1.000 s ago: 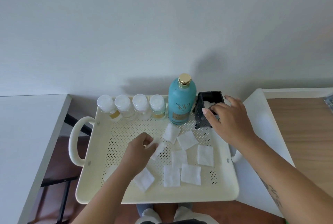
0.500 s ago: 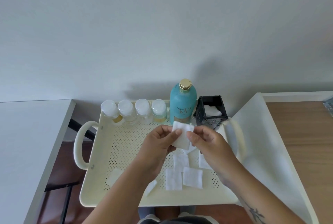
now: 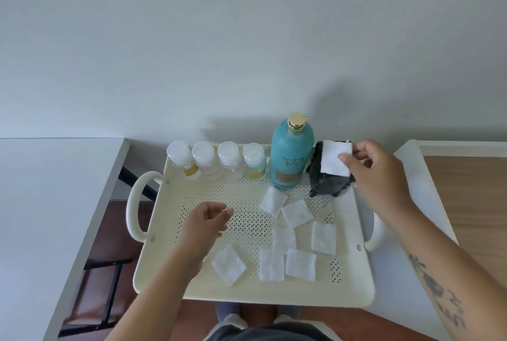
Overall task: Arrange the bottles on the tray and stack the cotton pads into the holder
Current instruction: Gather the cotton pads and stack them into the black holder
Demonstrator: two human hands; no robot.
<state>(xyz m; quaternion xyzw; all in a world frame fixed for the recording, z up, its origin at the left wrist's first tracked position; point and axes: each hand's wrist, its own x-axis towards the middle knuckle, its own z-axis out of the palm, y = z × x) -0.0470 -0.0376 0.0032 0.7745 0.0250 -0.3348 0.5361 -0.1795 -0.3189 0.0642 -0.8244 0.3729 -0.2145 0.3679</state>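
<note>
Tray [image 3: 175, 280], cream, perforated, two handles. Far edge: four small capped bottles [image 3: 216, 158] in a row, upright; teal bottle [image 3: 291, 161] beside them, upright; black holder [image 3: 330, 183] at far right corner. Right hand [image 3: 375, 169]: fingertips pinching one cotton pad [image 3: 333, 158] directly over holder mouth, not yet dropped in. Left hand [image 3: 207, 221]: fingers loosely curled, gripping nothing, hovering above tray's left half. Loose pads [image 3: 297, 242]: seven, scattered flat across centre and near edge. Step judged: stacking, bottles apparently arranged. Next move calls for: squaring pad to opening, lowering, releasing; then fetching another.
</note>
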